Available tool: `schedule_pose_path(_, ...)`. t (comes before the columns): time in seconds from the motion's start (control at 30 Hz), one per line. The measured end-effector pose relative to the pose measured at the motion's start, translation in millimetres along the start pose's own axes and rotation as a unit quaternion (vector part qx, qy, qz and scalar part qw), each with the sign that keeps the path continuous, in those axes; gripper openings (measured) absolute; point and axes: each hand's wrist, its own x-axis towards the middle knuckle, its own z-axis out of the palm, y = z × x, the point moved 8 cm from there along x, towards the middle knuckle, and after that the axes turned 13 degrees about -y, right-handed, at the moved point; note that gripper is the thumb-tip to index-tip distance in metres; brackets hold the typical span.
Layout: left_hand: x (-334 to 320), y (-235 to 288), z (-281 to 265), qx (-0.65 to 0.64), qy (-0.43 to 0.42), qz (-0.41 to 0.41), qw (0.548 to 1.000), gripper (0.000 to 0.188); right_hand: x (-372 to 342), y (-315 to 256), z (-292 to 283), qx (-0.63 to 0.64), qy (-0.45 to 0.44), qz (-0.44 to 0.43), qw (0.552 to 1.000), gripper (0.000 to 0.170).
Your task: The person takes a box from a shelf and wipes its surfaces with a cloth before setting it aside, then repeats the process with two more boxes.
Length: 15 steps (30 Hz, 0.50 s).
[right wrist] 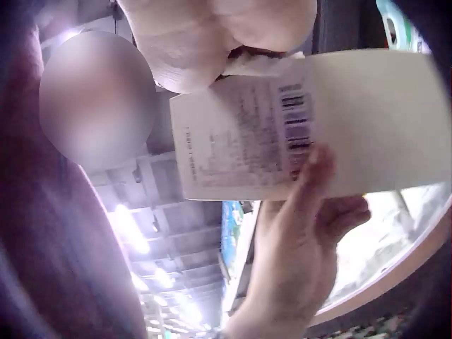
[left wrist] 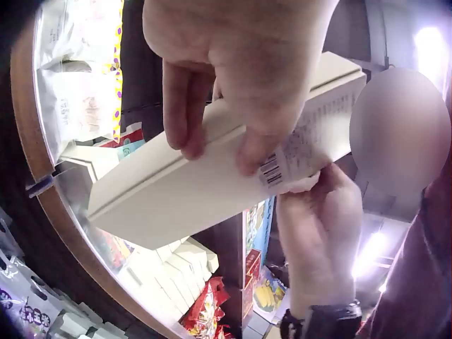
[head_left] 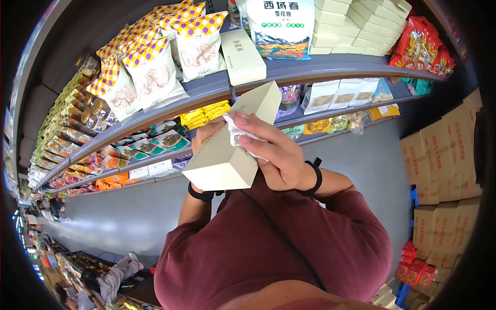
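Observation:
A long cream box [head_left: 222, 150] is held tilted in front of the chest, off the shelf. My left hand [head_left: 205, 135] grips its far long side; in the left wrist view the fingers of the left hand [left wrist: 240, 78] curl over the box [left wrist: 191, 191], beside a printed barcode. My right hand [head_left: 279, 155] pinches a crumpled white cloth or tissue [head_left: 240, 135] against the box's near side. In the right wrist view the box [right wrist: 374, 120] shows its label side, with the left thumb on it and the right hand [right wrist: 219, 42] above, holding the white cloth [right wrist: 261, 65].
An upper shelf [head_left: 299, 66] holds polka-dot bags [head_left: 152, 72], a similar cream box [head_left: 243, 57], a white and blue bag [head_left: 281, 31], stacked pale boxes [head_left: 356, 26] and red packets [head_left: 416, 44]. Cardboard cartons [head_left: 439, 155] stand at right. People are at lower left.

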Motion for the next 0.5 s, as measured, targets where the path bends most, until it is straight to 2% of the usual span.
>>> schedule_pose_path(0.03,0,0,0,-0.023,-0.005,-0.017,1.0,0.052,-3,3,-1,-0.016,0.001,-0.008,1.0,0.044)
schedule_pose_path(0.07,-10,-17,2,-0.047,0.025,-0.012,0.999,0.046,-5,6,-3,-0.032,0.001,-0.017,0.999,0.042)
schedule_pose_path(0.1,-10,-14,-1,-0.047,0.027,-0.008,0.999,0.046,-8,18,-7,-0.067,-0.002,0.019,0.998,0.041)
schedule_pose_path(0.17,-6,-22,1,-0.279,0.024,-0.063,0.958,0.022,-21,52,-21,-0.112,0.008,0.093,0.989,0.038)
schedule_pose_path(0.2,-2,-4,-3,-0.156,0.004,0.024,0.987,0.019,-30,72,-27,-0.12,0.021,0.133,0.984,0.037)
schedule_pose_path(0.23,-5,-6,0,-0.156,0.007,0.025,0.987,0.019,-37,85,-28,-0.12,0.019,0.131,0.984,0.037)
schedule_pose_path(0.33,-10,-17,10,-0.147,0.021,-0.023,0.989,0.024,-52,117,-33,-0.039,0.057,0.204,0.976,0.035)
schedule_pose_path(0.4,1,4,12,-0.025,0.0,0.084,0.996,0.033,-48,104,-32,-0.048,0.047,0.188,0.98,0.036)
schedule_pose_path(0.43,2,2,16,-0.021,0.002,0.086,0.996,0.033,-43,90,-31,-0.059,0.037,0.177,0.982,0.037)
schedule_pose_path(0.5,-2,-11,21,0.062,0.038,0.03,0.997,0.037,-31,46,-28,-0.009,0.025,0.123,0.992,0.04)
